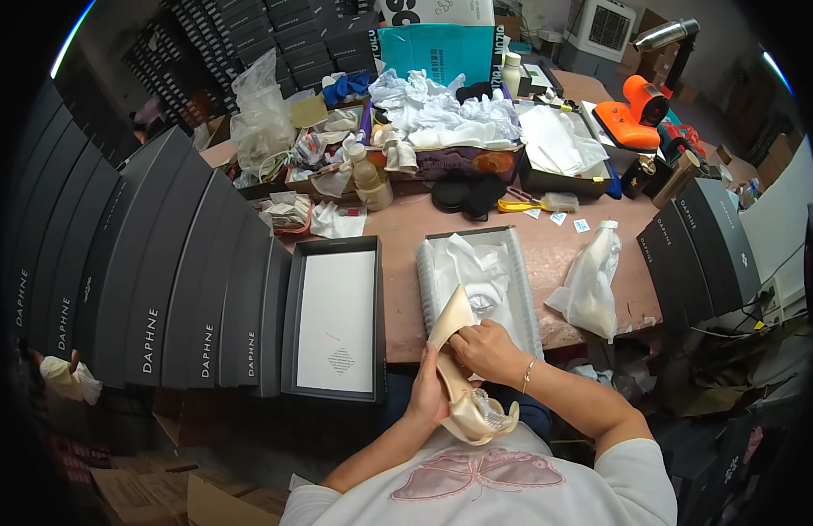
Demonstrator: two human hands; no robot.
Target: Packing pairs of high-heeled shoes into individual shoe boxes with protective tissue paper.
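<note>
My left hand (426, 399) grips a cream satin high-heeled shoe (463, 408) from below, sole side turned up, its decorated toe pointing toward my chest. My right hand (485, 351) rests on the shoe's sole near the heel, fingers curled on it. Just beyond the hands lies an open grey shoe box (526, 298) lined with white tissue paper (468, 267). To its left sits the box's black lid (288, 324), upside down, with a white insert card inside.
A row of dark shoe boxes (161, 280) stands on edge at the left, and two more (700, 250) at the right. A white plastic bag (590, 285) lies right of the open box. Clutter of tissue, bottles, trays and an orange tool (634, 114) fills the far table.
</note>
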